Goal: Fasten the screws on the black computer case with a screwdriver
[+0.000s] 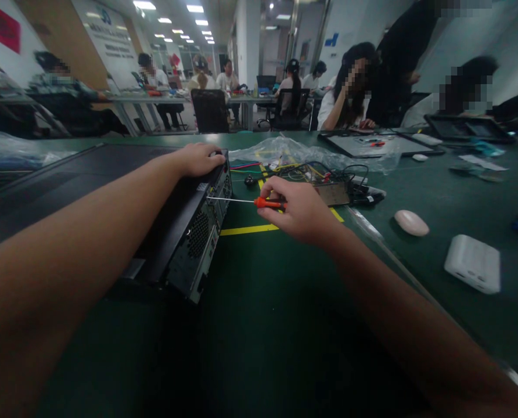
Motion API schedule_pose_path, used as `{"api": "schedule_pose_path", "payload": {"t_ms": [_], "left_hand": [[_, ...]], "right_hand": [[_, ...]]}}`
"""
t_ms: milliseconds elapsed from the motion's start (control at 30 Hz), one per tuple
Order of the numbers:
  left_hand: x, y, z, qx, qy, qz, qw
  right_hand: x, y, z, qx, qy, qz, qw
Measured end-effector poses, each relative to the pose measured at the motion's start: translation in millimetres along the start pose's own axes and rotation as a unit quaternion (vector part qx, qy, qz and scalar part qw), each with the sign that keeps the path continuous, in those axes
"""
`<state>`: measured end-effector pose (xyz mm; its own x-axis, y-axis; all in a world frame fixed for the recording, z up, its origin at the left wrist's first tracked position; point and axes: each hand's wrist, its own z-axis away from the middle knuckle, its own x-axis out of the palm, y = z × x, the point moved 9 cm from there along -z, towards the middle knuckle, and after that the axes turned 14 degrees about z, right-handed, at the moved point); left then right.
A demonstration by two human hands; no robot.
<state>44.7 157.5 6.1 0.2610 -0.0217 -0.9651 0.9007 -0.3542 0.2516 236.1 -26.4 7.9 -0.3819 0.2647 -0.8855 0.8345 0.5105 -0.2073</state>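
Note:
A black desktop computer case (pixel 89 174) lies on its side on the left, its metal rear panel with a round vent grille facing right. My left hand (pixel 200 159) rests on the top at the far rear corner, fingers curled over the edge. In my right hand (pixel 291 206) is a screwdriver (pixel 268 202) with an orange and black handle, pinched between thumb and fingers. Its long thin shaft points left, and the tip meets the upper part of the rear panel. Whether the tip sits in a screw is too small to tell.
Behind my right hand lie a power supply (pixel 334 194) with tangled cables and clear plastic wrap (pixel 280 148). A pale computer mouse (pixel 411 223) and a white box-shaped device (pixel 473 263) are on the right. Yellow tape (pixel 245 230) marks the green table. Other people sit beyond.

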Motion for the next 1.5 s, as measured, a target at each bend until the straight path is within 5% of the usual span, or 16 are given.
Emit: {"api": "schedule_pose_path", "payload": {"t_ms": [1500], "left_hand": [[1.5, -7.2, -3.2, -0.011, 0.001, 0.006, 1.0]], "right_hand": [[-1.1, 1.8, 0.5, -0.003, -0.004, -0.007, 1.0]]}}
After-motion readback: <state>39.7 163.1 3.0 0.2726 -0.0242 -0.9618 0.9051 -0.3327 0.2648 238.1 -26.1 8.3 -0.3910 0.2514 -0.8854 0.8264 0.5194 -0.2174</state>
